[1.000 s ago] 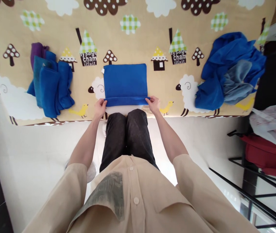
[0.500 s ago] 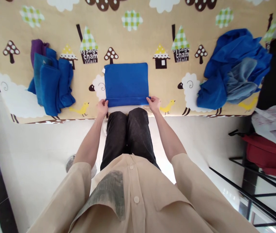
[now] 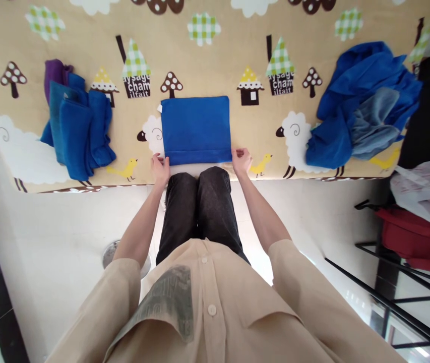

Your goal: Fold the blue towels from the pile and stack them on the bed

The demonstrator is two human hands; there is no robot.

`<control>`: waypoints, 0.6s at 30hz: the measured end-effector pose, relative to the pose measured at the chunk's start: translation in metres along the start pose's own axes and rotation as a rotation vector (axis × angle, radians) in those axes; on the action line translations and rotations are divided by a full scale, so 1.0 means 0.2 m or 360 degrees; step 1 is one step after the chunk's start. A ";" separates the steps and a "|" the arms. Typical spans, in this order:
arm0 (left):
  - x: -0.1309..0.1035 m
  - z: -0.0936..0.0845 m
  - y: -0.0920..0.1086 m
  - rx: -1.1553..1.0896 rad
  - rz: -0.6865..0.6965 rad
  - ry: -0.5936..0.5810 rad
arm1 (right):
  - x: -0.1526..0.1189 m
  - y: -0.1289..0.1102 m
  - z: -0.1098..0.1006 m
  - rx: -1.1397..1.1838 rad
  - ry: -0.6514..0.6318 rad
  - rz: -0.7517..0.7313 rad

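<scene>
A blue cloth (image 3: 195,123) lies flat in front of me, with a folded band along its near edge and a small white tag at its upper left corner. My left hand (image 3: 161,169) rests at the cloth's near left corner, thumb beside the edge and fingers apart from it. At the near right corner, my right hand (image 3: 241,161) has its thumb by the edge and its fingers loosely bent outside the cloth. Neither hand appears to pinch the fabric.
To the left lies a stack of folded blue and purple cloths (image 3: 76,131). A crumpled heap of blue cloths (image 3: 366,101) sits at the right. Both rest on a patterned beige cover (image 3: 215,65). A red bag (image 3: 415,242) and black metal bars (image 3: 381,300) are at the lower right.
Both hands have loosened from the cloth's near corners, and their fingers have moved slightly outward. The cloth's folded near band stays lying flat.
</scene>
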State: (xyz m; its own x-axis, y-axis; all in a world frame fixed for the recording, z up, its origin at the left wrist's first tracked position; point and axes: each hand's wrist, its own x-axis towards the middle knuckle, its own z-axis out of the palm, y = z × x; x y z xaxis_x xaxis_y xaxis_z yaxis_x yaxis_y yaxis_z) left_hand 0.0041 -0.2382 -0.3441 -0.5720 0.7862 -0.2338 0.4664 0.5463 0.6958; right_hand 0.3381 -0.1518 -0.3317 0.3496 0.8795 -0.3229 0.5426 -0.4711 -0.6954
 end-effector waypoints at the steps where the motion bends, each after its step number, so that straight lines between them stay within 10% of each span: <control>1: 0.00 -0.01 -0.02 -0.0035 -0.0035 -0.0026 | -0.01 0.01 -0.01 0.0001 -0.0006 0.0015; 18: 0.04 0.05 0.01 -0.0222 -0.0337 -0.0068 | 0.08 0.08 -0.01 0.0144 -0.0351 0.0207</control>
State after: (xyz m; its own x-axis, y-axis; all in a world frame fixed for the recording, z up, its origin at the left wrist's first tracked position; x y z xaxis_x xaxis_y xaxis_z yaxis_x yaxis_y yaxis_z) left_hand 0.0071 -0.2286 -0.3504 -0.6168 0.6715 -0.4106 0.2399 0.6573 0.7145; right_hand 0.3534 -0.1453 -0.3469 0.2316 0.8100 -0.5387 0.4300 -0.5820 -0.6902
